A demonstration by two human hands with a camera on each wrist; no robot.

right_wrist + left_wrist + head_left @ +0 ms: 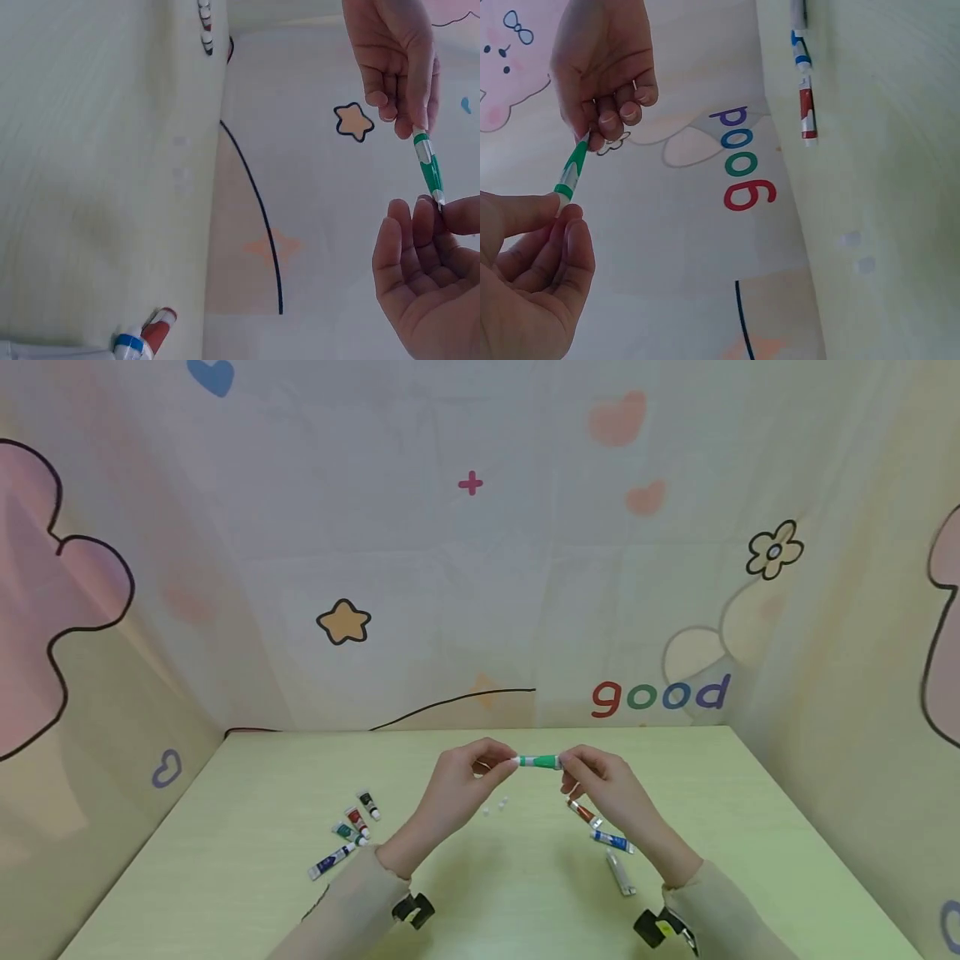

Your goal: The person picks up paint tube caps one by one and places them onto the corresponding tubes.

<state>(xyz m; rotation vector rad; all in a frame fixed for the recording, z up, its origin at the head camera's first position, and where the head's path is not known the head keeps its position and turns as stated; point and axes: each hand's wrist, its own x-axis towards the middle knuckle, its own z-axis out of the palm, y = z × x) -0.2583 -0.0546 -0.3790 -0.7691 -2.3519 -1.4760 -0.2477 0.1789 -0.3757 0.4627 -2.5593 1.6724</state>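
1. Cloth backdrop (420, 610): printed, hangs behind and along both sides of the table.
2. Table (525, 910): pale top. Loose tubes on both sides.
3. Left hand (461, 777) and right hand (606, 781): both raised above the tabletop, facing each other, green tube (538, 762) spanning the gap.
4. Loose tubes, left group: navy tube (332, 862), teal tube (347, 833), red tube (357, 821), black tube (369, 805). Right group: silver tube (620, 872), blue tube (612, 842), orange tube (582, 812) near the right hand.
5. Green tube handling: sits roughly level, off the table, white end to the left hand, flat tail to the right. My read: light, soft-walled, dents under a squeeze, smooth but not very slippery, hard to break. Best hold is the stiff white end plus the flat tail; stay off the belly or the contents get pushed.
6. Left fingers: thumb and fingertips closed down to a pinch on the white end, other fingers bent loosely. Cap or bare neck under there, can't tell.
7. Right fingers: same pinch, on the tail; spare fingers half curled, touching nothing else.
8. White bits (503, 802): lie mid-table between the groups. Too small to identify.
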